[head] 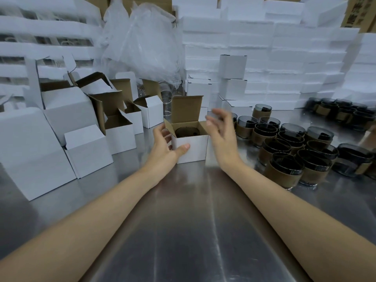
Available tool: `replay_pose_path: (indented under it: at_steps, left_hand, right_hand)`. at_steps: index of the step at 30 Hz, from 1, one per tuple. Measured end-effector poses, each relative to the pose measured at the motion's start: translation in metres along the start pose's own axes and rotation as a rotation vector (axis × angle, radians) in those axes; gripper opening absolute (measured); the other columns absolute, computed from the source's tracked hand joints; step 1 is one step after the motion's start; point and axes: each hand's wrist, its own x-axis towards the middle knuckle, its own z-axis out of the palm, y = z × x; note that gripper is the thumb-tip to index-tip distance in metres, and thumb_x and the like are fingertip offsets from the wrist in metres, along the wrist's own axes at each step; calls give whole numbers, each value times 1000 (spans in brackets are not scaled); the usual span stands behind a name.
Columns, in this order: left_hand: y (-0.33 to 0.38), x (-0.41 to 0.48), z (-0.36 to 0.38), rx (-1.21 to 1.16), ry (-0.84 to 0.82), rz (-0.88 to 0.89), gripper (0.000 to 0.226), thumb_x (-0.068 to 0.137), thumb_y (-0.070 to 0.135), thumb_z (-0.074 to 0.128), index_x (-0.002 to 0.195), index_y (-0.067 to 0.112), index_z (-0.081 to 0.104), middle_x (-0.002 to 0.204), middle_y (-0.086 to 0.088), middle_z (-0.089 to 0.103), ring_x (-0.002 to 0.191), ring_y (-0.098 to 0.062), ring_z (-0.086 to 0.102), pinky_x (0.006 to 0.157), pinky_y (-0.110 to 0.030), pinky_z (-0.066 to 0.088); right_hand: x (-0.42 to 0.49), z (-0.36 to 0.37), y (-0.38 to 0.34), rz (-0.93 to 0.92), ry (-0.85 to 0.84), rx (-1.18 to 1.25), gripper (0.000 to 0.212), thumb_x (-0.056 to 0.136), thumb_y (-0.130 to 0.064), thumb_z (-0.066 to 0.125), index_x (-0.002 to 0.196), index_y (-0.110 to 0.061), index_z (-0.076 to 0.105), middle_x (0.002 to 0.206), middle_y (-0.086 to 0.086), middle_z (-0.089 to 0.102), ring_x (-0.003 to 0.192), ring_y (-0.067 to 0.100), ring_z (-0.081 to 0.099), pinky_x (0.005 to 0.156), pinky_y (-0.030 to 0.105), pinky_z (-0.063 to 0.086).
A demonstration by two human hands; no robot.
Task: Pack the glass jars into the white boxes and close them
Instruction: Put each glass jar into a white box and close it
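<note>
Step in hand: closing. One jar (186, 132) already sits down inside the open box (191, 147), centre of the table (193, 220), only its dark rim showing.

Left hand (164, 147) grips the box at its left front corner. The thumb is pressed flat on the white front face and the fingers curl round the left side, by the flap. It looks like a steadying hold.

Right hand (219, 135) is just right of the box, in the air, fingers loosely spread, holding nothing. It is motion-blurred, so whether it touches the right flap I cannot tell.

The lid (187, 108) stands upright at the back, brown side facing us. The side flaps (203, 127) are splayed outward, not yet folded.

Next move, my judgement: tuck both side flaps in over the jar, then bring the lid forward and down and push its tongue behind the front wall. The left hand should keep bracing the box, since the table looks slick. The jar must sit below the rim or the flaps won't lie flat.

Supply: more jars (284, 151) in brown sleeves are clustered to the right, and empty boxes (120, 131) stand open to the left. Closed boxes (232, 78) are stacked behind, with a plastic bag (142, 41) at the back. Plenty left to pack.
</note>
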Motion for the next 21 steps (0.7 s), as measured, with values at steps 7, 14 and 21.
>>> replay_pose_path:
  at_steps: [7, 14, 21]
  left_hand:
    - [1, -4, -1, 22, -67, 115, 61, 90, 7, 64, 128, 40, 30, 144, 7, 38, 129, -8, 42, 101, -14, 40]
    - [1, -1, 0, 148, -48, 104, 23, 97, 30, 52, 119, 35, 53, 132, 7, 39, 95, 23, 40, 78, 4, 28]
    - [6, -2, 1, 126, -36, 101, 19, 101, 23, 41, 113, 27, 55, 130, 2, 45, 119, 5, 42, 98, -5, 27]
  right_hand:
    - [8, 3, 3, 209, 164, 373, 19, 100, -6, 46, 116, -13, 54, 118, 5, 59, 109, 18, 61, 73, 22, 54]
    - [4, 6, 4, 174, -64, 29, 20, 91, 0, 56, 92, -16, 68, 111, -1, 60, 102, 6, 56, 84, 8, 42]
    - [7, 9, 0, 189, -87, 204, 42, 89, 13, 48, 112, -22, 47, 106, 0, 62, 89, 3, 61, 84, 20, 49]
